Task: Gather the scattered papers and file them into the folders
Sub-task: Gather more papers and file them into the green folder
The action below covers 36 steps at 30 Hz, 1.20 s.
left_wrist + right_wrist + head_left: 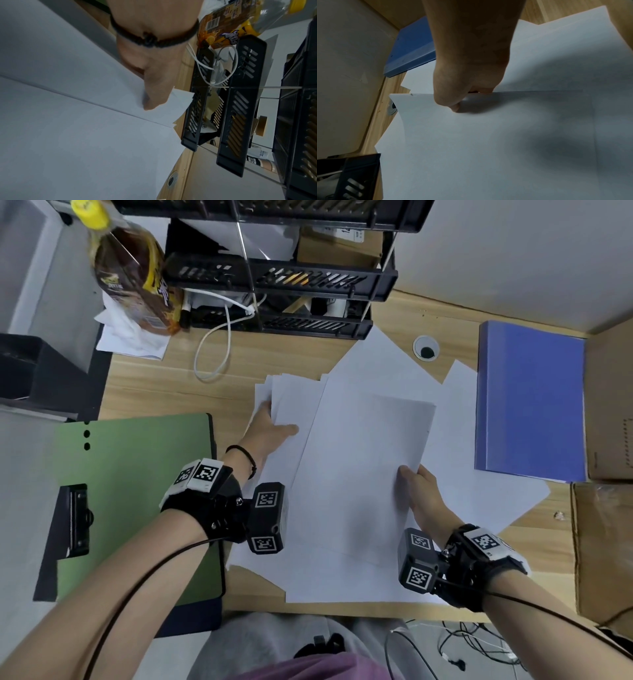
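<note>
While white papers (pixel 359 474) lie fanned over the middle of the wooden desk (pixel 164 381), between the open green folder (pixel 137 491) and the closed blue folder (pixel 531 402), the left hand (pixel 270 426) pinches a small sheaf at its left edge, thumb on top. The right hand (pixel 419 491) pinches the near right corner of a top sheet, which curls upward. Such sheets look light, limp and slippery against one another, so they would likely buckle if pushed; holding edges and corners, then squaring the stack, seems safest.
</note>
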Each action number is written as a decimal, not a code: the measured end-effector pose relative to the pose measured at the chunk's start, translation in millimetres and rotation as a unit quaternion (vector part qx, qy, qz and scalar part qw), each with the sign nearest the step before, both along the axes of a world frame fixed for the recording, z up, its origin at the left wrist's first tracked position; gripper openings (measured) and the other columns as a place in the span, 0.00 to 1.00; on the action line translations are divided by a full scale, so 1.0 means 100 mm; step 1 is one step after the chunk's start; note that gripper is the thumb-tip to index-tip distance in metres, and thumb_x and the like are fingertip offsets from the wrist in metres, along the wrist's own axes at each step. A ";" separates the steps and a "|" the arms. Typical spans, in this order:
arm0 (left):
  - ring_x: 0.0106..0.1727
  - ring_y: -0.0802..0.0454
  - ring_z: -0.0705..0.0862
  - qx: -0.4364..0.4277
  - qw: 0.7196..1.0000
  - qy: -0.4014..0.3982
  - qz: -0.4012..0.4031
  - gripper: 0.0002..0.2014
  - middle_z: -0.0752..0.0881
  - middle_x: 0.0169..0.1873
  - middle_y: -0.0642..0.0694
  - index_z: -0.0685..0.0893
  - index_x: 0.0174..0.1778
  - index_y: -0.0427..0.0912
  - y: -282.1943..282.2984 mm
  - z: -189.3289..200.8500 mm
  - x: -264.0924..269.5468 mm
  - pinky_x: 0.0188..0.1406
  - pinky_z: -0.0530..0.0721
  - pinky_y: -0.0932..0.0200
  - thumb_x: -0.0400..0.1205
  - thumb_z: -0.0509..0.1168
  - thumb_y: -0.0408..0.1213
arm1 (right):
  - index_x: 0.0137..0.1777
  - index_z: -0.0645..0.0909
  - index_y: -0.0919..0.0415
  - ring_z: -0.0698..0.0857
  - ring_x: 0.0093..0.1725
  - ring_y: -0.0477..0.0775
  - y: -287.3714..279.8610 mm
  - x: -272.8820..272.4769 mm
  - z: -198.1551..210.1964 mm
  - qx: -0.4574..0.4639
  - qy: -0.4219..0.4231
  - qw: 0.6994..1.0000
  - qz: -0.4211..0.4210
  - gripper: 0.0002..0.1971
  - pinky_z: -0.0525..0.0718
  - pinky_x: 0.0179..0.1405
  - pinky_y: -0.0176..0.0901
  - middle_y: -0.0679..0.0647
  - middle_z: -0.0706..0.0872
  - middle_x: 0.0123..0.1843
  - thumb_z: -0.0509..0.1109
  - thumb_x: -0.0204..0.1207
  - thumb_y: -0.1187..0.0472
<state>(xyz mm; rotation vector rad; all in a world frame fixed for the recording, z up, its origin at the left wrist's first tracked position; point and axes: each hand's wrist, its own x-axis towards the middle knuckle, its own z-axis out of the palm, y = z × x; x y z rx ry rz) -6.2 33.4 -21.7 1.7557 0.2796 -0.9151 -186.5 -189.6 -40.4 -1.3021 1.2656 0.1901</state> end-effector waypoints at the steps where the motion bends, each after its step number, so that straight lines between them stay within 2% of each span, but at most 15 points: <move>1: 0.57 0.48 0.83 0.010 1.000 0.008 -0.026 0.23 0.82 0.64 0.42 0.75 0.70 0.40 0.02 0.00 -0.01 0.51 0.83 0.55 0.79 0.69 0.29 | 0.61 0.81 0.58 0.86 0.53 0.56 -0.01 0.00 -0.02 -0.003 0.001 1.000 0.004 0.11 0.82 0.58 0.50 0.52 0.88 0.53 0.59 0.85 0.64; 5: 0.59 0.47 0.85 0.033 0.994 -0.026 -0.100 0.16 0.86 0.59 0.44 0.82 0.65 0.39 0.06 0.16 -0.04 0.54 0.84 0.55 0.81 0.69 0.37 | 0.57 0.81 0.59 0.84 0.53 0.59 -0.06 0.00 -0.05 -0.009 0.001 1.000 0.026 0.09 0.81 0.57 0.51 0.55 0.87 0.53 0.60 0.84 0.65; 9: 0.50 0.49 0.86 0.046 0.978 -0.114 -0.168 0.19 0.88 0.52 0.44 0.83 0.57 0.38 0.03 0.59 -0.04 0.51 0.84 0.52 0.77 0.71 0.48 | 0.45 0.80 0.60 0.82 0.47 0.60 -0.14 0.01 -0.08 -0.018 0.016 0.997 0.068 0.09 0.78 0.49 0.49 0.59 0.84 0.48 0.59 0.81 0.68; 11: 0.44 0.58 0.86 0.020 0.970 -0.158 -0.186 0.20 0.87 0.46 0.47 0.83 0.54 0.37 0.06 0.87 -0.08 0.44 0.83 0.61 0.76 0.72 0.50 | 0.43 0.78 0.59 0.80 0.42 0.59 -0.19 0.02 -0.09 -0.024 0.026 0.995 0.089 0.08 0.76 0.41 0.46 0.59 0.82 0.45 0.59 0.80 0.69; 13: 0.39 0.70 0.85 -0.031 0.964 -0.184 -0.189 0.11 0.88 0.43 0.54 0.85 0.51 0.43 0.08 1.20 -0.17 0.38 0.80 0.73 0.79 0.72 0.44 | 0.44 0.77 0.61 0.79 0.40 0.60 -0.24 0.00 -0.08 -0.013 0.027 0.994 0.108 0.06 0.75 0.37 0.46 0.61 0.81 0.43 0.60 0.79 0.68; 14: 0.43 0.70 0.86 -0.067 0.965 -0.186 -0.175 0.09 0.89 0.45 0.55 0.85 0.52 0.45 0.09 1.34 -0.22 0.41 0.81 0.73 0.79 0.72 0.43 | 0.45 0.76 0.62 0.79 0.41 0.60 -0.27 -0.02 -0.07 -0.006 0.024 0.992 0.120 0.04 0.75 0.38 0.49 0.61 0.80 0.43 0.60 0.77 0.68; 17: 0.58 0.49 0.88 -0.214 0.955 -0.195 -0.068 0.12 0.89 0.57 0.44 0.84 0.59 0.43 0.12 1.65 -0.38 0.57 0.86 0.54 0.79 0.71 0.35 | 0.50 0.76 0.61 0.76 0.43 0.60 -0.36 -0.09 -0.04 0.008 0.015 0.990 0.138 0.07 0.71 0.42 0.51 0.61 0.78 0.45 0.60 0.75 0.66; 21: 0.70 0.37 0.80 -0.391 0.893 -0.177 0.135 0.23 0.80 0.68 0.35 0.75 0.73 0.35 0.15 1.78 -0.50 0.69 0.78 0.40 0.80 0.67 0.31 | 0.62 0.78 0.68 0.79 0.45 0.61 -0.49 -0.22 0.10 0.005 -0.009 0.990 0.140 0.15 0.73 0.43 0.53 0.62 0.81 0.47 0.60 0.78 0.64; 24: 0.66 0.39 0.81 -0.440 0.857 -0.142 0.225 0.22 0.82 0.66 0.36 0.72 0.75 0.33 0.16 1.77 -0.54 0.69 0.78 0.41 0.85 0.61 0.33 | 0.65 0.79 0.65 0.84 0.49 0.65 -0.59 -0.32 0.27 0.012 -0.039 0.987 0.158 0.14 0.82 0.50 0.59 0.64 0.86 0.51 0.58 0.83 0.65; 27: 0.67 0.40 0.82 -0.396 0.880 -0.108 0.239 0.24 0.80 0.70 0.37 0.73 0.76 0.36 0.21 1.53 -0.60 0.66 0.80 0.43 0.84 0.64 0.38 | 0.66 0.79 0.62 0.87 0.57 0.66 -0.68 -0.41 0.38 0.019 -0.054 0.982 0.179 0.14 0.83 0.63 0.62 0.63 0.89 0.57 0.57 0.85 0.66; 31: 0.70 0.46 0.79 -0.149 0.981 -0.049 0.115 0.35 0.80 0.70 0.46 0.76 0.74 0.43 0.26 0.91 -0.69 0.72 0.75 0.45 0.74 0.72 0.58 | 0.63 0.81 0.62 0.88 0.53 0.63 -0.75 -0.50 0.46 0.035 -0.079 0.981 0.174 0.15 0.85 0.59 0.57 0.60 0.90 0.55 0.56 0.84 0.70; 33: 0.68 0.48 0.80 -0.052 0.992 -0.007 0.117 0.47 0.78 0.72 0.48 0.70 0.79 0.43 0.33 0.39 -0.72 0.61 0.80 0.56 0.67 0.76 0.61 | 0.66 0.80 0.65 0.85 0.52 0.62 -0.77 -0.54 0.48 0.042 -0.088 0.981 0.166 0.15 0.83 0.58 0.56 0.60 0.88 0.54 0.57 0.84 0.68; 34: 0.71 0.49 0.77 -0.025 0.994 0.020 0.102 0.54 0.74 0.75 0.49 0.65 0.81 0.44 0.36 0.15 -0.75 0.59 0.77 0.60 0.63 0.78 0.65 | 0.67 0.78 0.68 0.82 0.51 0.61 -0.78 -0.57 0.47 0.046 -0.087 0.983 0.156 0.16 0.81 0.56 0.54 0.61 0.85 0.52 0.58 0.84 0.66; 35: 0.75 0.50 0.74 -0.012 0.995 0.045 0.083 0.55 0.70 0.78 0.51 0.61 0.83 0.43 0.36 -0.03 -0.78 0.61 0.73 0.62 0.65 0.77 0.64 | 0.68 0.76 0.70 0.79 0.49 0.60 -0.79 -0.59 0.48 0.052 -0.081 0.984 0.147 0.16 0.79 0.54 0.53 0.61 0.82 0.50 0.58 0.84 0.65; 36: 0.77 0.49 0.71 0.006 0.996 0.043 0.075 0.47 0.68 0.79 0.51 0.60 0.83 0.41 0.33 -0.11 -0.86 0.62 0.70 0.61 0.73 0.73 0.57 | 0.67 0.75 0.72 0.78 0.48 0.60 -0.81 -0.61 0.47 0.059 -0.074 0.986 0.138 0.16 0.79 0.53 0.52 0.60 0.81 0.49 0.59 0.84 0.65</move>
